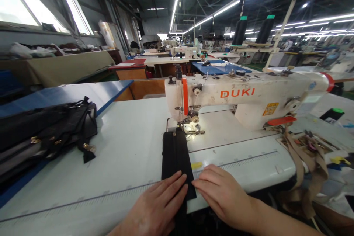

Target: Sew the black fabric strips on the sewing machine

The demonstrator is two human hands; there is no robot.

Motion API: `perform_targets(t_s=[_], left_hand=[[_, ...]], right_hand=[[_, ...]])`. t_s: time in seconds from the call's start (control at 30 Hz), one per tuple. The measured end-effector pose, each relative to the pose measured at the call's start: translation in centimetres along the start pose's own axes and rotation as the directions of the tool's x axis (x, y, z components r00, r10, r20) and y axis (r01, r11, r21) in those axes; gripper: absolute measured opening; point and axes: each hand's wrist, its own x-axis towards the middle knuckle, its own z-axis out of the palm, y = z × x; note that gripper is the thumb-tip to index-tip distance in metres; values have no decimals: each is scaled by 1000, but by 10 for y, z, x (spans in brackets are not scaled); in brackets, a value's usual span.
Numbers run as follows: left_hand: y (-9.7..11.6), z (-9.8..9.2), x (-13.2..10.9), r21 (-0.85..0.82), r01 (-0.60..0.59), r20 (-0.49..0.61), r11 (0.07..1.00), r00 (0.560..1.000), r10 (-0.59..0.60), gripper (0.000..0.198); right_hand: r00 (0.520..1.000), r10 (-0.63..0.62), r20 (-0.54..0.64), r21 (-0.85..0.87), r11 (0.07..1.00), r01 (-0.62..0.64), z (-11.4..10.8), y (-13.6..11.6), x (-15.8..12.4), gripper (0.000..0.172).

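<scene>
A black fabric strip with a zipper (176, 155) runs from under the sewing machine's presser foot area toward me and hangs over the table's front edge. My left hand (163, 201) lies on the strip's near part, its fingers stretched out and pressing it flat. At the strip's right edge, my right hand (218, 190) has its fingers drawn together, with the fingertips at the fabric; the thumb is mostly hidden. The white sewing machine (210, 94) has its needle area lit, right at the strip's far end.
Black sewn pieces with zipper pulls (61, 129) are piled on the left. A ruler tape (243, 160) crosses the table's front. Beige straps (297, 158) hang at the right, near a tray of small tools (309, 142). Black thread cones (240, 31) stand behind the machine.
</scene>
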Motion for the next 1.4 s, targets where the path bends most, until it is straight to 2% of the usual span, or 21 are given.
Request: perform_targets(t_s=[0.17,0.27,0.43,0.53,0.67,0.9,1.07,1.23,1.4], left_hand=[[2,-8,4,26,-13,-8,1000,1000,14,61],[0,-2,1,46,-32,-13,998,999,33,51],[-6,13,-2,118,-104,-174,988,977,124,37],[-8,10,1,150,-93,-96,984,990,108,33],[-11,10,2,177,-105,-122,979,984,127,33],[-32,30,-2,135,-97,-150,986,982,117,41],[-49,19,13,39,-40,-126,998,991,45,66],[-67,9,28,1,4,-64,1000,998,-4,60],[-93,28,27,-53,49,-112,997,992,-55,65]], right_hand=[[998,-42,49,21,999,41,-1,3,3,26],[996,-78,44,0,997,78,-2,2,2,26],[987,-141,77,-83,986,147,-2,3,3,30],[981,-179,78,-101,977,187,-1,7,5,32],[980,-184,75,-129,973,193,2,10,9,28],[984,-73,161,-120,988,93,-6,16,26,17],[977,-38,208,-138,988,68,-4,33,40,15],[979,-4,204,-195,980,44,-3,49,57,17],[981,19,194,-238,971,29,-2,62,74,14]])
